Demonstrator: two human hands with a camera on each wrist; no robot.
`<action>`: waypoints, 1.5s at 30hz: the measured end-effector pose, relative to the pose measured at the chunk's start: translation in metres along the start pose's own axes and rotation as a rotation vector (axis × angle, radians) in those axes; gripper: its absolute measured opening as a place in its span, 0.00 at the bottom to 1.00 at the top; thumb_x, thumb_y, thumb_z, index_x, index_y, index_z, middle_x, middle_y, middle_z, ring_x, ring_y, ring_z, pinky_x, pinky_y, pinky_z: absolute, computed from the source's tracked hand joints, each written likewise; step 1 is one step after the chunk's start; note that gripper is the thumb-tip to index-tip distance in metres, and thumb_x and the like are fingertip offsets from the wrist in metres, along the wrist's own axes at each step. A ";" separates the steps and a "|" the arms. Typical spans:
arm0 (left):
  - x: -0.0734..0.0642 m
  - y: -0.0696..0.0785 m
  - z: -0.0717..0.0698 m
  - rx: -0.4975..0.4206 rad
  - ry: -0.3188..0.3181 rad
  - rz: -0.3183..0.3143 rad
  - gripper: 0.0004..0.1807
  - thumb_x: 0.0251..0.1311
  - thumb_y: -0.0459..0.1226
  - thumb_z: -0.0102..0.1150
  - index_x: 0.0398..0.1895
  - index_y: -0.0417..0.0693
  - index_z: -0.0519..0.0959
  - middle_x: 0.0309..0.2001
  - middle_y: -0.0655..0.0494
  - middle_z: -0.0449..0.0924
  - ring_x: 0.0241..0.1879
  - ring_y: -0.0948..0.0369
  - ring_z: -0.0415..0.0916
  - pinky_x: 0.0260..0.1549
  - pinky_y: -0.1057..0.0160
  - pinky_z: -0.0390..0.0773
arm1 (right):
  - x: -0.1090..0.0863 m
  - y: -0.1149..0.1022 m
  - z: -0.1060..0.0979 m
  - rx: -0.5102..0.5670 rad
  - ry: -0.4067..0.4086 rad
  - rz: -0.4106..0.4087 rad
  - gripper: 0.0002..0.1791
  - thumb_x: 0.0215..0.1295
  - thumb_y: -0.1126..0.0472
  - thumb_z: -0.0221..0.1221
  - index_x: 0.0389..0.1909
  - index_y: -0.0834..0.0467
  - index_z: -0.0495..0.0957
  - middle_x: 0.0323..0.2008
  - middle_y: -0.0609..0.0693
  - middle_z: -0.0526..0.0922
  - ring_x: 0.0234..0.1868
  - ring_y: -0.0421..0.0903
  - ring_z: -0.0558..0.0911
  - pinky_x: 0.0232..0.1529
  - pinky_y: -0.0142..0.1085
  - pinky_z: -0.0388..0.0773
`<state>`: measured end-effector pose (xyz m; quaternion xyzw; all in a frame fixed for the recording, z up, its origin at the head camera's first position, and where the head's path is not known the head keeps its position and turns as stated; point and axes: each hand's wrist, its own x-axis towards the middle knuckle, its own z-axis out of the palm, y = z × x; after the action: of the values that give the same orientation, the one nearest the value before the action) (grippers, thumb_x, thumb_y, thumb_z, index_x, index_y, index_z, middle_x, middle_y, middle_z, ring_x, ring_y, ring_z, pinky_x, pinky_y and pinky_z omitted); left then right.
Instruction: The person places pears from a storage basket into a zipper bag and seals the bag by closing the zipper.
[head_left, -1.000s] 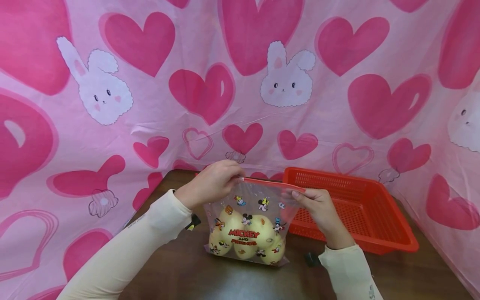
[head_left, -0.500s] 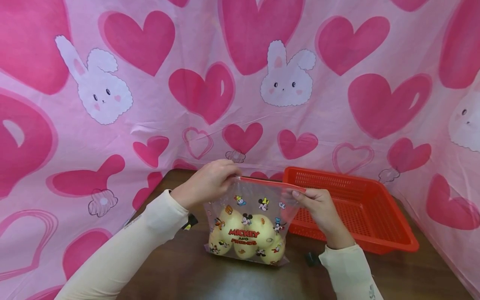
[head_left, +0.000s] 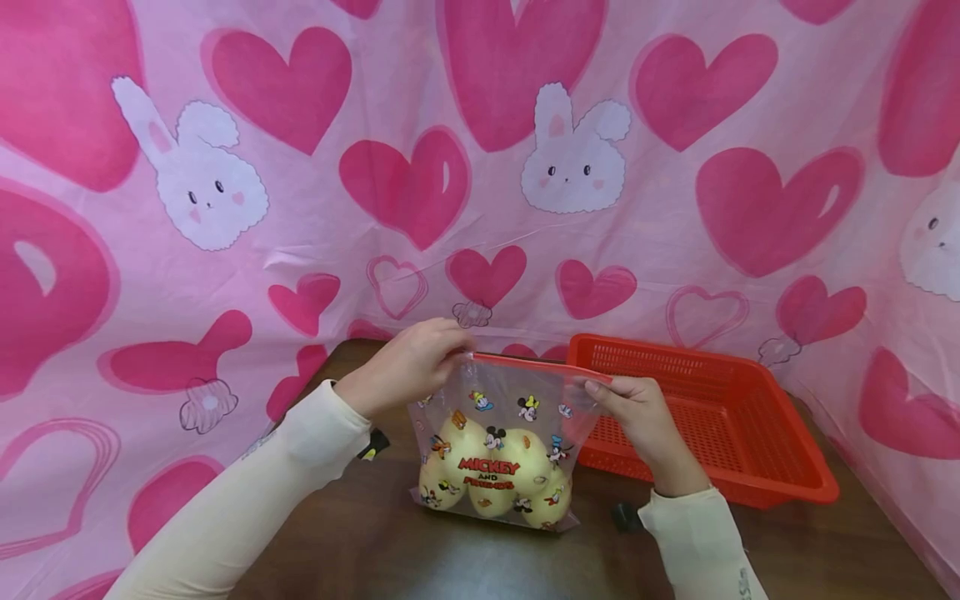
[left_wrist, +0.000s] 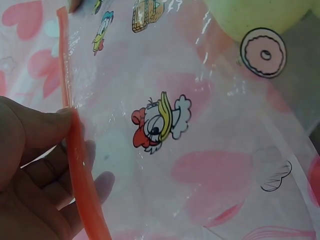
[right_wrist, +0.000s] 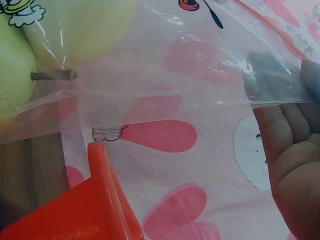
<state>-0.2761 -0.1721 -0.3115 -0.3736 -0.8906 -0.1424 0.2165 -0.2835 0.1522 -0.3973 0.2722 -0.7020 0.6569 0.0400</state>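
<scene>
A clear zip bag (head_left: 510, 387) printed with cartoon characters stands upright on the table, its red zip strip (head_left: 525, 362) along the top. Inside lie several pale yellow pears (head_left: 517, 458); one stem (right_wrist: 54, 75) shows in the right wrist view. My left hand (head_left: 414, 360) pinches the strip near its left end, and the left wrist view has the thumb (left_wrist: 47, 122) on one side with fingers behind. The opposite top corner is pinched by my right hand (head_left: 637, 417), thumb in front, its other fingers behind the plastic.
A red perforated basket (head_left: 720, 417) stands on the brown table (head_left: 337, 533), right of the bag and partly behind it. Small dark objects lie by each sleeve, one at left (head_left: 372, 446) and one at right (head_left: 624, 517). Pink heart-print cloth (head_left: 420, 192) hangs behind.
My left hand has slid a little to the left along the red strip, and more of the strip shows. The right hand, bag and basket stay put.
</scene>
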 end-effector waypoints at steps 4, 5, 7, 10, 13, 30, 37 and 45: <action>0.000 -0.001 -0.001 -0.007 -0.007 -0.010 0.08 0.59 0.32 0.66 0.41 0.47 0.84 0.34 0.61 0.78 0.34 0.63 0.72 0.38 0.64 0.77 | 0.001 -0.002 -0.001 0.009 -0.025 -0.002 0.16 0.72 0.63 0.55 0.51 0.70 0.80 0.43 0.56 0.86 0.46 0.52 0.85 0.48 0.40 0.80; -0.001 -0.002 -0.001 -0.009 -0.007 -0.013 0.08 0.59 0.32 0.66 0.41 0.47 0.84 0.34 0.61 0.78 0.34 0.63 0.72 0.37 0.64 0.77 | 0.001 -0.002 -0.002 0.013 -0.032 -0.001 0.16 0.72 0.63 0.55 0.52 0.70 0.80 0.43 0.57 0.86 0.46 0.52 0.84 0.49 0.40 0.80; -0.002 -0.002 -0.001 -0.010 -0.007 -0.017 0.08 0.59 0.32 0.66 0.42 0.48 0.84 0.34 0.62 0.78 0.33 0.64 0.72 0.36 0.65 0.77 | 0.001 -0.003 -0.002 0.021 -0.047 0.001 0.16 0.72 0.62 0.55 0.52 0.69 0.80 0.44 0.57 0.85 0.47 0.53 0.84 0.49 0.40 0.79; -0.003 -0.004 -0.001 -0.009 0.000 -0.014 0.08 0.58 0.31 0.66 0.41 0.49 0.84 0.33 0.63 0.77 0.32 0.64 0.71 0.35 0.65 0.77 | 0.000 -0.003 -0.002 0.026 -0.056 0.008 0.16 0.72 0.62 0.55 0.52 0.68 0.80 0.44 0.57 0.85 0.47 0.53 0.84 0.50 0.40 0.79; -0.004 -0.004 -0.002 -0.017 0.006 -0.009 0.08 0.58 0.31 0.67 0.40 0.49 0.83 0.33 0.63 0.77 0.32 0.65 0.70 0.34 0.66 0.76 | 0.000 -0.003 -0.003 0.030 -0.057 0.012 0.16 0.72 0.61 0.55 0.52 0.67 0.80 0.44 0.57 0.85 0.47 0.54 0.84 0.50 0.41 0.78; -0.008 -0.007 -0.009 -0.027 -0.023 -0.082 0.10 0.57 0.33 0.68 0.42 0.50 0.84 0.35 0.63 0.78 0.33 0.65 0.72 0.34 0.68 0.78 | 0.001 -0.004 -0.003 0.040 -0.063 0.000 0.16 0.72 0.63 0.55 0.52 0.69 0.80 0.45 0.58 0.85 0.48 0.53 0.83 0.50 0.41 0.79; -0.010 -0.012 -0.010 -0.025 -0.012 -0.070 0.09 0.57 0.31 0.67 0.40 0.48 0.84 0.35 0.61 0.79 0.33 0.64 0.73 0.35 0.65 0.79 | 0.001 -0.005 -0.002 0.024 -0.047 -0.001 0.15 0.73 0.64 0.54 0.52 0.70 0.79 0.44 0.57 0.85 0.47 0.52 0.84 0.50 0.40 0.79; -0.013 -0.016 -0.012 -0.030 -0.013 -0.086 0.09 0.56 0.31 0.68 0.41 0.48 0.84 0.36 0.60 0.80 0.35 0.63 0.75 0.37 0.64 0.80 | 0.002 -0.006 -0.002 -0.001 -0.032 0.040 0.16 0.72 0.61 0.55 0.52 0.69 0.80 0.45 0.57 0.85 0.48 0.52 0.84 0.53 0.36 0.76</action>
<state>-0.2765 -0.1962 -0.3089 -0.3390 -0.9052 -0.1623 0.1986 -0.2831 0.1539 -0.3913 0.2686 -0.7082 0.6527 0.0159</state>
